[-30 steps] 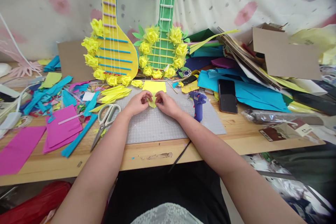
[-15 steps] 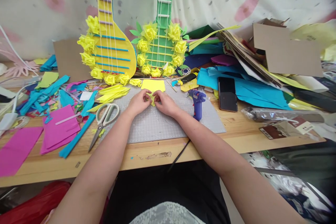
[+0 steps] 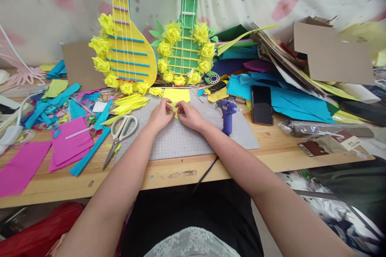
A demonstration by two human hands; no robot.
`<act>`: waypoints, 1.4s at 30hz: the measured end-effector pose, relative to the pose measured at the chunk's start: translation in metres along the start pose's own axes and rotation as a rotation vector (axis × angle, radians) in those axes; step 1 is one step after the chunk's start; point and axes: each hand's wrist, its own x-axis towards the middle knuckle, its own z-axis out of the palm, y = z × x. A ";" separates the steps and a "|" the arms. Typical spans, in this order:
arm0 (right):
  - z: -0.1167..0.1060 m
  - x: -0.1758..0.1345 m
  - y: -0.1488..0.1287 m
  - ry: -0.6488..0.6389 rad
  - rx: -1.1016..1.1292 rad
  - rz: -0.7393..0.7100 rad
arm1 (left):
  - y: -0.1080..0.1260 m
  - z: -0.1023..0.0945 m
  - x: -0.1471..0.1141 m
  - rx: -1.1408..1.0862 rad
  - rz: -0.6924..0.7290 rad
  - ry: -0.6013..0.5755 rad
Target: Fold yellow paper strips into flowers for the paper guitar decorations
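Observation:
My left hand (image 3: 163, 113) and my right hand (image 3: 187, 115) meet over a grey cutting mat (image 3: 175, 144). Between them is a small piece of yellow paper (image 3: 175, 115), pinched by the fingers of both; its lower tip points toward me. Just beyond my fingertips lies a yellow paper sheet (image 3: 177, 95). White-handled scissors (image 3: 122, 134) rest partly on the mat left of my left forearm. A blue glue gun (image 3: 226, 115) stands to the right of my right hand. Yellow paper strips (image 3: 129, 105) are heaped left of my left hand.
Behind the mat stand a yellow paper instrument (image 3: 132, 56) and a green one (image 3: 187, 48), both trimmed with yellow paper flowers. Pink sheets (image 3: 72, 140) and blue scraps (image 3: 45, 108) cover the left. A phone (image 3: 262, 105), blue paper (image 3: 298, 104) and cardboard (image 3: 331, 52) occupy the right.
The view has shifted slightly, so the table appears a little higher at the front. Both hands keep their pinch on the yellow paper, with hardly any movement.

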 end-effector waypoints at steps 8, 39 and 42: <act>0.000 0.000 -0.001 -0.003 -0.025 0.005 | -0.004 0.001 0.001 0.163 0.145 0.027; 0.002 0.001 0.001 0.001 -0.026 -0.003 | 0.004 0.006 -0.016 0.413 0.081 0.060; 0.001 0.001 0.001 0.000 -0.034 -0.004 | 0.004 0.004 -0.016 0.403 0.056 0.041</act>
